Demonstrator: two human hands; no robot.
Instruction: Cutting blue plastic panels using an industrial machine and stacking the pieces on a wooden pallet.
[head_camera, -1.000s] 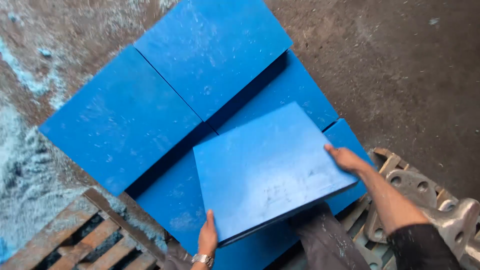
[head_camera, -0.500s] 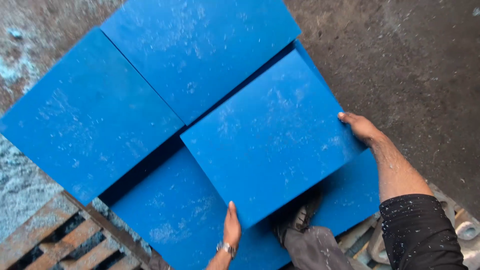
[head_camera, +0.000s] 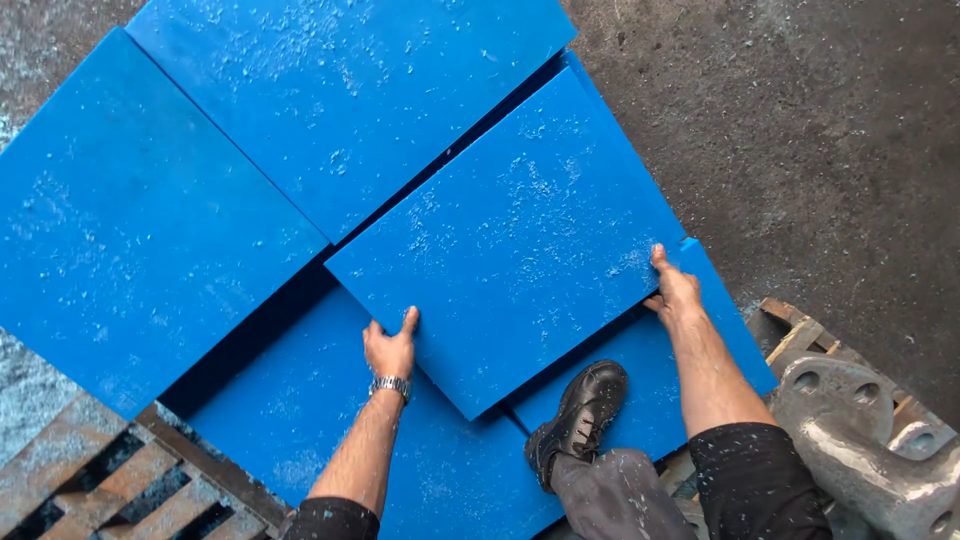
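— What do we have under our hands?

— A square blue slab (head_camera: 520, 240), thick and flat, its top speckled with pale chips. It lies tilted across a lower layer of blue slabs (head_camera: 300, 420), in the middle of the stack.

— And how do we hold it?

— Our left hand (head_camera: 392, 348) presses flat against its near-left edge, fingers spread and thumb up on the rim. Our right hand (head_camera: 675, 290) curls loosely round the near-right corner, fingers tucked under the edge.

— What lies around it?

— Two more blue slabs, one to the left (head_camera: 140, 220) and one beyond (head_camera: 340, 90), just beside ours. Our black shoe (head_camera: 580, 415) stands on the lower layer. A wooden pallet (head_camera: 90, 480) shows at the bottom left, a grey metal casting (head_camera: 870, 440) at the right, on dusty concrete floor (head_camera: 820, 130).
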